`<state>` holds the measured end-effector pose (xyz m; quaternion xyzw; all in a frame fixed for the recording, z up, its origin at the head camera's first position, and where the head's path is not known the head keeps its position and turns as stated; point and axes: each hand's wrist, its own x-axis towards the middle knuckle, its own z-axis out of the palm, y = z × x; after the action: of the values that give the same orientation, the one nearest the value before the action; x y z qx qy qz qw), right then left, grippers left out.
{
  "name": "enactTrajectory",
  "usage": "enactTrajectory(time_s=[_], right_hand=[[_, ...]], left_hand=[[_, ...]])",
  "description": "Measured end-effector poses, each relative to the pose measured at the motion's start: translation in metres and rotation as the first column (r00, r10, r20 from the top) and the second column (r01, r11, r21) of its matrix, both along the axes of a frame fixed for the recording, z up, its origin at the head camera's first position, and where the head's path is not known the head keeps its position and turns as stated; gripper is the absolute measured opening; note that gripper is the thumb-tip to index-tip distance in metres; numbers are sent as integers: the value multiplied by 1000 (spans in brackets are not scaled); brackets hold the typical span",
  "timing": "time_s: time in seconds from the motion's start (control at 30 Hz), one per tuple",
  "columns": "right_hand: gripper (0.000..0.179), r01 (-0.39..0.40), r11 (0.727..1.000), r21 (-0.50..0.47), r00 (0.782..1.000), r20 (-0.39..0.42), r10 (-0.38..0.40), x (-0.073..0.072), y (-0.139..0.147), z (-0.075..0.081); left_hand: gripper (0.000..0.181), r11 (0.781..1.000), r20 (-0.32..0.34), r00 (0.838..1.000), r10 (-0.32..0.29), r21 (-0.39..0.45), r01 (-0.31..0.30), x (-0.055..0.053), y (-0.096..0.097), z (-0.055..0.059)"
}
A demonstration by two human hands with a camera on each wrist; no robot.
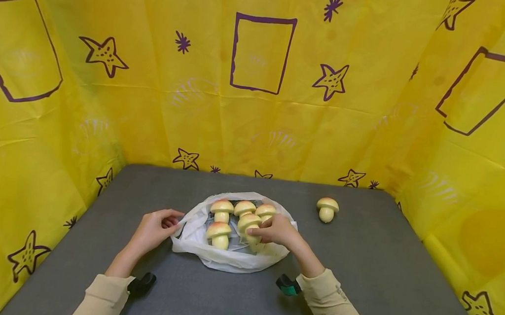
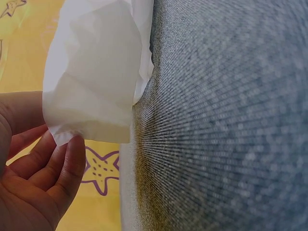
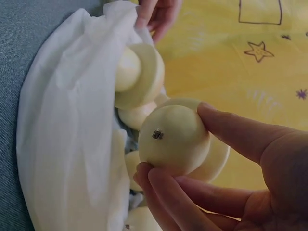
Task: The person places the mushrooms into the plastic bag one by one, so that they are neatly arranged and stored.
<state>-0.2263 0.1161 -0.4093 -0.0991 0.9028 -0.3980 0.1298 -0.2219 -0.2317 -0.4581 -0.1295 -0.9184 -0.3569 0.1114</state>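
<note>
My right hand (image 1: 279, 231) grasping a mushroom (image 3: 175, 139) over the white bag (image 1: 193, 232), my left hand (image 1: 155, 229) pinching the bag's edge, four mushrooms just beyond my fingers, a loose mushroom (image 1: 327, 209) off right.

A dark grey tabletop (image 1: 373, 266) with a fine woven texture fills the lower half of the head view. A bright yellow plastic backdrop (image 1: 141, 94) encloses it on three sides, at nine, twelve and three o'clock. The sheeting is printed with purple stars (image 1: 104, 55), small bursts (image 1: 182, 42) and hand-drawn rectangles (image 1: 262, 53) (one large rectangle sits near twelve o'clock). Faint creases cross the sheeting. Light falls evenly, with soft glare on the yellow plastic.
</note>
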Motion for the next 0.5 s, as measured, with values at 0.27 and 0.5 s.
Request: enactTrajectory(time_s=[0.27,0.5], right_hand=[[45,1,1000,13,1000,-15,-1,3,-4,-6],[48,18,1000,12,1000,4,-19,3,-6,-13]], left_hand=[[23,1000,19,1000,9,0,-9,1,1,0],[24,1000,-6,1000,-3,16,3,0,1,0]])
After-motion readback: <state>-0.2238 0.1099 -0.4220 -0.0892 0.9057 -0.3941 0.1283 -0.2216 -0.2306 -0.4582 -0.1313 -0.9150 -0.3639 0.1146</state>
